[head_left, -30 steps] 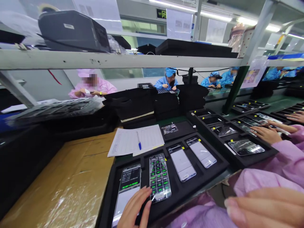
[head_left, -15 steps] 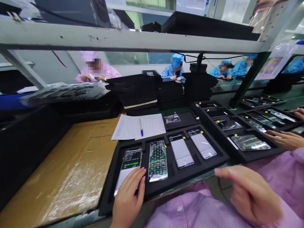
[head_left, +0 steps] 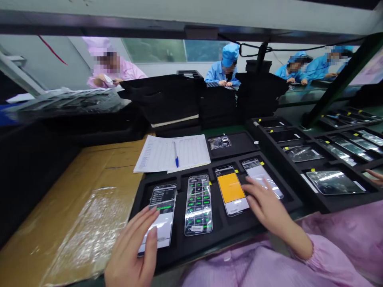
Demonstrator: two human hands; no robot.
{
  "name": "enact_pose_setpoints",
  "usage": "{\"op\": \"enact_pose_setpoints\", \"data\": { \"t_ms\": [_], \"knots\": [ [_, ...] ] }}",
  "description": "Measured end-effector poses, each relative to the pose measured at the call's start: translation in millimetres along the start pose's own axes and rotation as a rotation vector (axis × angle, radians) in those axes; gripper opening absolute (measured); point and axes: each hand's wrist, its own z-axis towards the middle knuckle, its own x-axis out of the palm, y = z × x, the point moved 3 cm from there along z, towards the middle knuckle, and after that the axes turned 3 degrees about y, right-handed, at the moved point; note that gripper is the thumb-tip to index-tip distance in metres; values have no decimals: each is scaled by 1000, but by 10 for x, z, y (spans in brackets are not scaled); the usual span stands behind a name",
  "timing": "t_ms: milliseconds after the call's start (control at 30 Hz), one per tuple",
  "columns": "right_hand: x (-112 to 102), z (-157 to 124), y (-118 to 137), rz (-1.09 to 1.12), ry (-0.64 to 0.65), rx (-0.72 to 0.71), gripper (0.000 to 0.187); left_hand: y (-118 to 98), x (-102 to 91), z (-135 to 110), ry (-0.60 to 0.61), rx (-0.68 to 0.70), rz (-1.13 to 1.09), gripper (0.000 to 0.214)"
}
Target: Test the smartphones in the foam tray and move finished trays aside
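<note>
A black foam tray [head_left: 223, 235] in front of me holds several lit phones side by side. My left hand [head_left: 134, 251] lies open over the leftmost phone [head_left: 161, 211], fingertips on its screen. Beside it sits a phone with a green grid [head_left: 198, 203]. My right hand [head_left: 266, 205] is open with fingers spread, reaching between the phone with an orange screen [head_left: 231, 189] and the rightmost white-screen phone [head_left: 261, 175], fingertips at their edges. Neither hand holds anything.
A paper sheet [head_left: 167, 153] with a blue pen [head_left: 176, 155] lies behind the tray. A cardboard surface [head_left: 74, 207] spreads to the left. More black trays of phones [head_left: 317, 159] sit to the right, with a co-worker's fingertip [head_left: 375, 175] at the edge. Stacked black trays [head_left: 167, 99] and seated people lie beyond.
The view tilted down. My right hand came forward from the lower right onto the tray between the two right phones. One phone's screen turned orange. My left hand slid lower on the leftmost phone.
</note>
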Motion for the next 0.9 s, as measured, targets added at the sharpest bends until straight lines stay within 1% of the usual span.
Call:
{"op": "enact_pose_setpoints", "data": {
  "t_ms": [67,100,167,200,233,300,367,433,467,500,567,633,767,900],
  "knots": [
    [-40,-44,-231,-65,-100,154,29,79,-45,-1,-14,-56,27,30],
    [-51,-77,-332,-93,-120,217,29,118,-60,-13,-11,-77,37,29],
    [-54,-134,-431,-85,-123,267,29,185,-71,-52,11,-107,49,28],
    [-52,-152,-416,-42,-117,255,29,208,-70,-74,24,-116,49,27],
    [-48,-160,-356,23,-109,222,29,223,-66,-96,37,-122,46,27],
    [-36,-142,-131,163,-58,116,28,223,-49,-135,70,-106,35,28],
    [-1,-89,177,278,68,-46,30,202,-26,-166,125,-78,18,30],
    [45,-28,477,352,204,-223,33,175,-15,-194,178,-52,6,33],
    [67,-2,600,382,251,-302,35,165,-18,-208,196,-41,3,34],
    [85,21,699,410,280,-367,36,157,-28,-224,207,-32,2,35],
    [114,52,825,452,298,-452,37,153,-64,-257,216,-20,3,37],
    [134,63,876,457,293,-482,37,161,-108,-292,223,-14,7,37],
    [160,64,890,387,250,-470,35,193,-171,-328,254,22,33,35],
    [191,90,895,367,215,-434,35,234,-173,-303,336,47,64,33]
  ]
}}
